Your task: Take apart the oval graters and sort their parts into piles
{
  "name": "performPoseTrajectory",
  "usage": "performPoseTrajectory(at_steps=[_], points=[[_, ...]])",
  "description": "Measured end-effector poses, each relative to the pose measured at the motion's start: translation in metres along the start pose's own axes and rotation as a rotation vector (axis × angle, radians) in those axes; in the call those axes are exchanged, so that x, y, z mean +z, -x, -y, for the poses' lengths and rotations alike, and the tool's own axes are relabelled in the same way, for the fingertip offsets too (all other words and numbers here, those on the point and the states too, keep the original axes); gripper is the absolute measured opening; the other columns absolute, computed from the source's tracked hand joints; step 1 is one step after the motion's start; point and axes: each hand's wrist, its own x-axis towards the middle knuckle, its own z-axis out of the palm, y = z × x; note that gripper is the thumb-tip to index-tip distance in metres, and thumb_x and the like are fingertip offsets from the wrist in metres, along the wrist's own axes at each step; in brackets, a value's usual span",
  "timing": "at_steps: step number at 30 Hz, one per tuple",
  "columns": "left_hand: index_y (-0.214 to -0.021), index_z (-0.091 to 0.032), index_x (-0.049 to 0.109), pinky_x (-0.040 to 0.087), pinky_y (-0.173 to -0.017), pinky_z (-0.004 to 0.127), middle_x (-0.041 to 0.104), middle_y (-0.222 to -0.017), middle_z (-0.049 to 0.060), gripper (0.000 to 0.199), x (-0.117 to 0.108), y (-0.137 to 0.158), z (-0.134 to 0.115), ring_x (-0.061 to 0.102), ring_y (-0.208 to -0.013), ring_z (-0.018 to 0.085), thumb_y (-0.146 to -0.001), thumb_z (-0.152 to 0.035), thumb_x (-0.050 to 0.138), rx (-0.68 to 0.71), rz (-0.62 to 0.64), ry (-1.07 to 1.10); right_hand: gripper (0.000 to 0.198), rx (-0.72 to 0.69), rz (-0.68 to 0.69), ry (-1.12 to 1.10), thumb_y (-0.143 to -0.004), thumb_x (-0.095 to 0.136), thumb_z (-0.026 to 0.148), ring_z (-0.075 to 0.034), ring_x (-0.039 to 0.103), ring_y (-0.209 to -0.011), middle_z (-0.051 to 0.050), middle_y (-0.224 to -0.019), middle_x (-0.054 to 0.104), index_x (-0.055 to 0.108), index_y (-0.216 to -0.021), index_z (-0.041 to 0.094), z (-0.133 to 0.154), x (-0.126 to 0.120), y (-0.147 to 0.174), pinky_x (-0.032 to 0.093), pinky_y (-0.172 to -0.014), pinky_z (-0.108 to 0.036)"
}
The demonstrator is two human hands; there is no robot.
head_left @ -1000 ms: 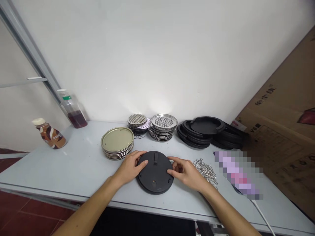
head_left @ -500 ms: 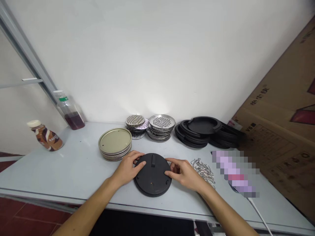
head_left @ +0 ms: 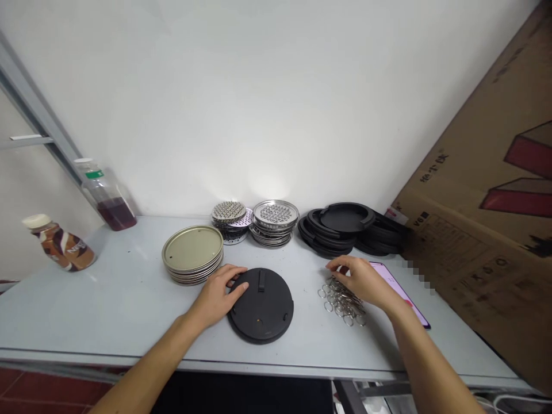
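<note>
A round black plastic disc [head_left: 261, 322] lies on the table in front of me, a small raised tab near its far edge. My left hand [head_left: 218, 294] grips its left rim, thumb on top and fingers at the side. Over a pile of small metal wire pieces with rings [head_left: 342, 303] hovers my right hand [head_left: 362, 280]. Its fingers are bent, with a gap between thumb and forefinger and nothing visible between them. Part of the pile is hidden beneath that hand.
Behind the disc stand a stack of gold-coloured round lids [head_left: 192, 248], perforated metal grater discs [head_left: 275, 221] and black rings [head_left: 334, 230]. A phone [head_left: 407, 302] lies right of my right hand, beside a cardboard box [head_left: 466, 247]. Two bottles [head_left: 64, 246] stand left.
My right hand has left the disc's right edge and moved right to the wire pieces. My left hand stays on the disc. The view has shifted slightly right.
</note>
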Motion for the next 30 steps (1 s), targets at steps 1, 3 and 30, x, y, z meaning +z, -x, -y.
performPoseTrajectory(at_steps=[1, 3, 30], points=[[-0.116, -0.024, 0.063, 0.051, -0.081, 0.032, 0.063, -0.109, 0.005, 0.028, 0.0, 0.0, 0.001, 0.06, -0.091, 0.017, -0.091, -0.032, 0.057, 0.005, -0.001, -0.003, 0.028, -0.014, 0.027, 0.029, -0.073, 0.053, 0.011, -0.019, 0.063, -0.079, -0.005, -0.094, 0.072, 0.072, -0.092, 0.019, -0.003, -0.001, 0.001, 0.045, -0.075, -0.029], [-0.116, -0.024, 0.064, 0.051, -0.083, 0.033, 0.063, -0.11, 0.005, 0.027, -0.001, 0.0, 0.002, 0.061, -0.093, 0.018, -0.091, -0.031, 0.056, 0.019, -0.007, -0.008, 0.033, -0.027, 0.073, 0.067, -0.07, 0.051, 0.007, -0.019, 0.063, -0.08, -0.005, -0.095, 0.072, 0.072, -0.092, 0.019, -0.006, 0.0, 0.003, 0.044, -0.076, -0.028], [-0.087, -0.02, 0.075, 0.051, -0.085, 0.041, 0.074, -0.094, 0.012, 0.018, 0.114, -0.091, -0.131, 0.067, -0.096, 0.032, -0.071, -0.028, 0.074, -0.06, 0.467, -0.293, 0.027, -0.003, 0.245, 0.16, -0.058, 0.057, 0.009, -0.014, 0.055, -0.063, -0.001, -0.069, 0.067, 0.065, -0.083, 0.017, -0.01, 0.016, -0.02, 0.032, -0.055, -0.023]])
